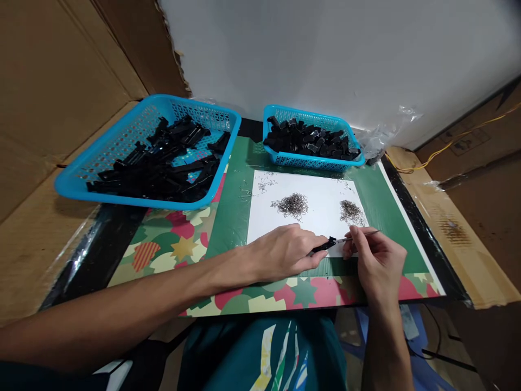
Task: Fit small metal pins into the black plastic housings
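My left hand (291, 251) is closed on a small black part (326, 245) over the front edge of the white sheet (321, 190). Pinched in my right hand (376, 260) is a thin metal tool (347, 239), whose tip meets the black part's right end. Just behind my hands, two piles of tiny dark wire pieces lie on the sheet: a larger left pile (293, 205) and a smaller right pile (350, 210). What lies under my left fingers is hidden.
A large blue basket (179, 205) with long black parts stands at the left. Behind the sheet is a smaller blue basket (313, 162) of short black parts. A clear plastic bag (378, 142) sits beside it. Cardboard walls flank the table, and a yellow cord (437, 153) hangs right.
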Motion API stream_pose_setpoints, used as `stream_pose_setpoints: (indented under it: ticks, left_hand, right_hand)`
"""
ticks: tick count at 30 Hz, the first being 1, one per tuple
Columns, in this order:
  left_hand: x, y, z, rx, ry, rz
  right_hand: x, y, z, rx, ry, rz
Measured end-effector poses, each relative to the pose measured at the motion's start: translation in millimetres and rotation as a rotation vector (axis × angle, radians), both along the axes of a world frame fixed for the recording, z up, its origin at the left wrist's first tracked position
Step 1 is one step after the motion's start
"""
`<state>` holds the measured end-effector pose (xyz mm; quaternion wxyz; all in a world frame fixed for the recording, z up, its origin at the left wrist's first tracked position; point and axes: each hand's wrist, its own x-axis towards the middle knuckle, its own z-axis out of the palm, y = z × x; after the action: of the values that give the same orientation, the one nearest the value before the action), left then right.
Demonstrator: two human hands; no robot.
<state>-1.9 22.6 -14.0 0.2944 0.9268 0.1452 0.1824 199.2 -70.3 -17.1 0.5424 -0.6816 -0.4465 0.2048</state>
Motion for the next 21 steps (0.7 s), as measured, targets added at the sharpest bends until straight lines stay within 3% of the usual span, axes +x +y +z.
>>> stream_pose_setpoints:
  ticks: [15, 21]
  left_hand:
    - [2, 2, -7.3, 0.088, -0.031, -0.035]
    - [3, -1, -12.1, 0.180, -0.033, -0.024]
  right_hand:
    - [3, -5, 6.1, -0.177, -0.204, 0.187]
    - [5, -4, 9.6, -0.173, -0.256, 0.190]
